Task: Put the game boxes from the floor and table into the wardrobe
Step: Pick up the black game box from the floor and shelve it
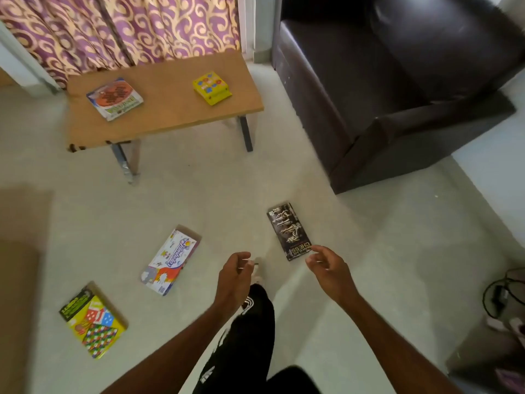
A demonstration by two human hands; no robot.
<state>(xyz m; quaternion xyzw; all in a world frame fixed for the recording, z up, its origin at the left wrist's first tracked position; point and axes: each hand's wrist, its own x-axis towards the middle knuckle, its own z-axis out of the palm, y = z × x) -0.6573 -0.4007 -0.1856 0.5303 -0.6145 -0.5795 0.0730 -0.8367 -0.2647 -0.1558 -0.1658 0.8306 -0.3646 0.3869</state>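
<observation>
Purple-gold swirled curtain point(119, 29), black chess box point(288, 230)

Five game boxes point(115, 99) point(212, 88) point(289, 231) point(170, 261) point(92, 319), one table point(176, 112)

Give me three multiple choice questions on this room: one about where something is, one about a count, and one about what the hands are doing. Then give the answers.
1. Where does the black chess box lie?
A. on the wooden table
B. on the floor
C. inside a wardrobe

2. How many game boxes are on the wooden table?
A. one
B. two
C. four

3. What do the left hand and right hand hold?
A. nothing
B. one box each
C. one cup each

Answers:
1 B: it lies flat on the floor, just beyond the right hand.
2 B: only an orange-and-white box and a small yellow box sit there.
3 A: both hands hover over the floor with loosely curled fingers around nothing.
</observation>
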